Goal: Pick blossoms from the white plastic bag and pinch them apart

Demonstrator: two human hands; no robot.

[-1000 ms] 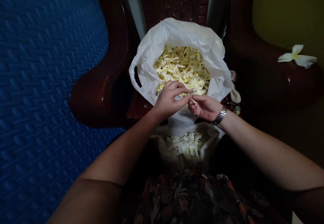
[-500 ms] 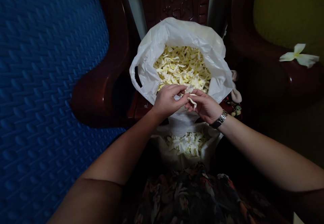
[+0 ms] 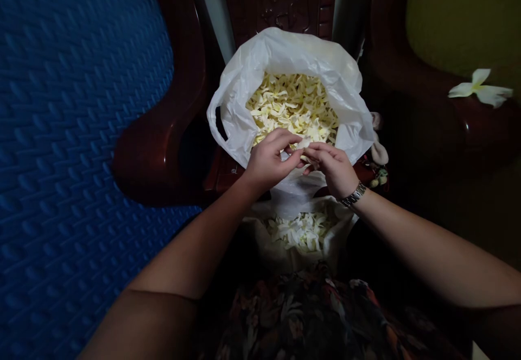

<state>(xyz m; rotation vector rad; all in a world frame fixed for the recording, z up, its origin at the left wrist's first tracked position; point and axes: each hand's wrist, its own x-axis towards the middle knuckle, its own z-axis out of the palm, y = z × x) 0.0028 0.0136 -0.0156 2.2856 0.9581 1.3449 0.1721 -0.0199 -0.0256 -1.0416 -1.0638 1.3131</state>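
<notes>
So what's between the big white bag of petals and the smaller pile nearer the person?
In the head view, both hands, left hand and right hand, pinching one petal.

The scene is dim, with light falling mainly on the middle and the edges sinking into shadow. A dark red-brown wooden chair (image 3: pixel 163 148) with glossy curved armrests and a carved back panel (image 3: pixel 285 1) fills the centre, and a second polished armrest (image 3: pixel 459 126) of the same wood curves along the right, with a single white flower (image 3: pixel 480 89) lying on it. To the left spreads a blue mat (image 3: pixel 73 148) with a woven, ridged texture, while a dull olive-yellow surface (image 3: pixel 459 18) shows in the upper right corner behind the wood.
</notes>
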